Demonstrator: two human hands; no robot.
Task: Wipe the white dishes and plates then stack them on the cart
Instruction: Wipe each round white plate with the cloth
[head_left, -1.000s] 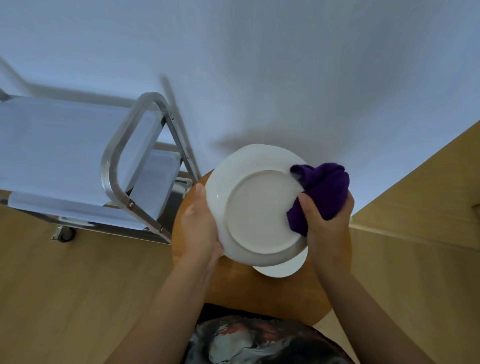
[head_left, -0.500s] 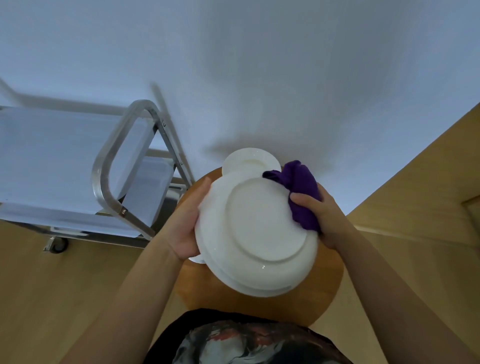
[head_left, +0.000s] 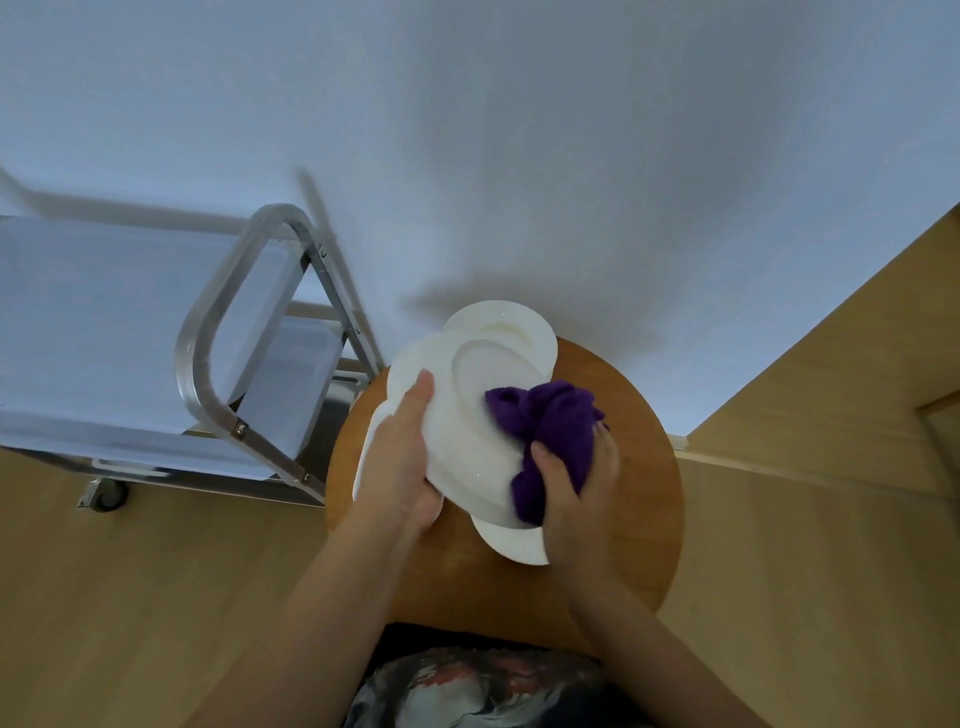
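**Plate held mid-frame, cart waiting to the left**

The cart (head_left: 156, 332) fills the left side of the frame, its pale shelves bare where they show and its metal handle loop nearest the person. The round wooden table (head_left: 613, 519) sits at centre, just right of the cart's corner. Over the table's left half the plate (head_left: 467, 415) is held tilted, underside up, its long span running from upper left to lower right. More white dishes (head_left: 511, 325) peek out behind and below it on the table.

The left hand (head_left: 400, 467) grips the plate's left rim, thumb laid flat across the underside, fingers hidden beneath. The right hand (head_left: 576, 493) clutches a bunched purple cloth (head_left: 550, 426) and presses it against the plate's lower right part.

The cart lies left of both hands, so the left hand, already on the rim nearest it, is likely the one to carry the plate across once wiping ends.
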